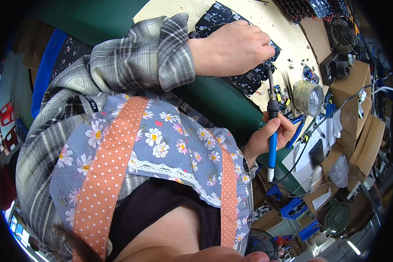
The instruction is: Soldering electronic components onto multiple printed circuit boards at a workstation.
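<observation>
My left hand, in a plaid sleeve, is over a black circuit board panel. Its fingers are curled, and whatever they may hold is hidden beneath them. A thin wire arcs behind that wrist. In my right hand is a soldering iron with a blue handle, gripped between thumb and fingers. The iron points away from me, its metal shaft reaching the near right part of the panel, close to my left fingers. Its exact tip contact cannot be made out.
Right of the iron are tweezers, a tape roll and small electronic parts on the pale board. A black cable curves from the iron's end. Cardboard boxes and a small fan stand farther right.
</observation>
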A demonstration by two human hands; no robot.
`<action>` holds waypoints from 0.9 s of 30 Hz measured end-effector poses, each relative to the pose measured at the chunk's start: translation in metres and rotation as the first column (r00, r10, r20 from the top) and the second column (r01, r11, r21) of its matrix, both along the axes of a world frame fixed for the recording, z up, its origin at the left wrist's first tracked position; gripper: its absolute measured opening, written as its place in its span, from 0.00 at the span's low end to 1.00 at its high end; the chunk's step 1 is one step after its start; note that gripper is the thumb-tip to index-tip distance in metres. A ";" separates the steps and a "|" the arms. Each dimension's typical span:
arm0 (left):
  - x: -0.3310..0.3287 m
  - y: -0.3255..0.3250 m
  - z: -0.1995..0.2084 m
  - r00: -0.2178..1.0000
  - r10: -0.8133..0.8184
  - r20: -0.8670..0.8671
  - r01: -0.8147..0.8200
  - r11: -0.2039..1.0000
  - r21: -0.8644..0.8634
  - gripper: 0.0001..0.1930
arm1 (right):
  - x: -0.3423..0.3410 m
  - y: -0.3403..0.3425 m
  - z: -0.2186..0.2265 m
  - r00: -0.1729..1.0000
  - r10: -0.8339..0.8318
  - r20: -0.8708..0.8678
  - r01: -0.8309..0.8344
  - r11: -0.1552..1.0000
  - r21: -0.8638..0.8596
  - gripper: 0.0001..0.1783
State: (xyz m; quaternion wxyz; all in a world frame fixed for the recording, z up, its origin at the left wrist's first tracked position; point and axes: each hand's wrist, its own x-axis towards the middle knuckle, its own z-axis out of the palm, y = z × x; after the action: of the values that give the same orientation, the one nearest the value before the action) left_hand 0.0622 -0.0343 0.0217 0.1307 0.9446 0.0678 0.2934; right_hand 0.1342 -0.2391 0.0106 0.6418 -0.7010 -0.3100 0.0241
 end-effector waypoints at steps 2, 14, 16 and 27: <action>-0.001 0.000 0.000 1.000 -0.002 -0.007 0.002 1.000 0.002 0.08 | -0.001 0.002 0.001 1.000 0.004 0.001 -0.004 1.000 -0.006 0.14; -0.042 0.012 0.015 0.991 0.050 0.126 -0.048 0.999 -0.022 0.05 | 0.002 -0.009 0.012 0.965 0.065 0.253 -0.019 0.984 -0.180 0.11; -0.048 0.014 0.011 0.995 0.042 0.087 -0.036 0.996 -0.078 0.06 | 0.001 -0.010 0.012 0.969 0.058 0.239 -0.012 0.982 -0.189 0.11; -0.075 0.026 0.030 0.988 0.090 0.128 -0.074 0.990 -0.124 0.06 | 0.017 -0.021 0.019 0.873 -0.395 0.287 0.402 0.915 0.038 0.09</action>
State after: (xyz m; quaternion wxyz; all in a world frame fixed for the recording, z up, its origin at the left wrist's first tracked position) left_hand -0.0126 -0.0087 0.0516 0.1788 0.9099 0.1150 0.3562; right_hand 0.1514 -0.2600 0.0292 0.5728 -0.7528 -0.2491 -0.2077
